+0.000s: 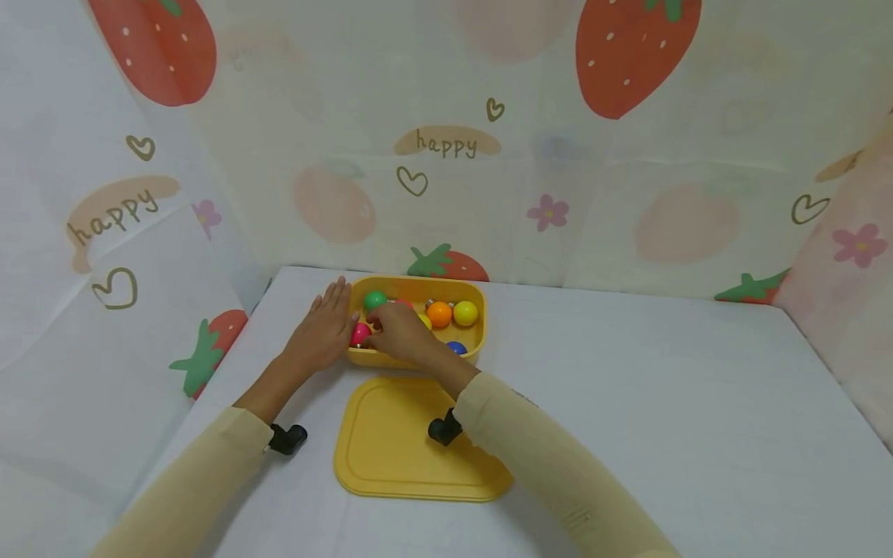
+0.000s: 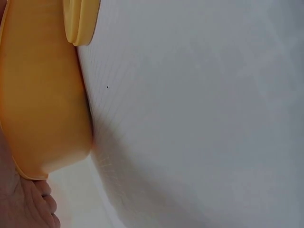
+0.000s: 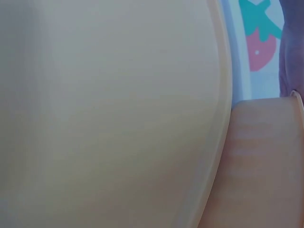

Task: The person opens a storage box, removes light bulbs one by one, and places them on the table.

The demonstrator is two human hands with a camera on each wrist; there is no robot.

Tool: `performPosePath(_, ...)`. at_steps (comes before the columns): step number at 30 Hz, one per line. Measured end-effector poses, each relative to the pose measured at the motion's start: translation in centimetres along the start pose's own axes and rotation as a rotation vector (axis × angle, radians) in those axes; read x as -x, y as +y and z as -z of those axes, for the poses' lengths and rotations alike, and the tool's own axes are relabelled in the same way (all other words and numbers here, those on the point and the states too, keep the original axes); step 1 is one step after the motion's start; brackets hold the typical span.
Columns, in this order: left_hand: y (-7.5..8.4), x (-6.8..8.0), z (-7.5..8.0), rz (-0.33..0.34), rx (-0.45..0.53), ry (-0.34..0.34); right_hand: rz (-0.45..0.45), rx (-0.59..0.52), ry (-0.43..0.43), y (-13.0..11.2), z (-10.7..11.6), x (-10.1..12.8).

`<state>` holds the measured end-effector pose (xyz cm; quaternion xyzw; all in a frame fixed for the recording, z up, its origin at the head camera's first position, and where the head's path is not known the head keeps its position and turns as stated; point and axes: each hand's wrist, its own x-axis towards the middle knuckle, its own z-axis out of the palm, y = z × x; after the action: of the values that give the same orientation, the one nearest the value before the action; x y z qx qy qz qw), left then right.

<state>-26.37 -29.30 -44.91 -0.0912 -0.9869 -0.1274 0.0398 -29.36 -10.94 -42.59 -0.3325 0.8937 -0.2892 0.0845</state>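
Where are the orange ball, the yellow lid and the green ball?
orange ball (image 1: 439, 314), head view, middle of its top.
yellow lid (image 1: 398, 457), head view, flat centre panel, lying on the table before the box.
green ball (image 1: 374, 300), head view, its visible upper side.

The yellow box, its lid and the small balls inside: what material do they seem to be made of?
The yellow box and the lid look like moulded plastic with a smooth, fairly matte finish: uniform colour, rounded corners, a raised rim. The balls, such as the orange ball, look like glossy plastic; small highlights shine on them. Their exact material stays uncertain.
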Motion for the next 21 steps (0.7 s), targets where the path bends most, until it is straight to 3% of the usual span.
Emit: performPosePath(21, 0.2, 0.0, -0.1, -0.004, 0.007, 0.027, -0.029, 0.082, -0.02, -0.3, -0.9, -1.8)
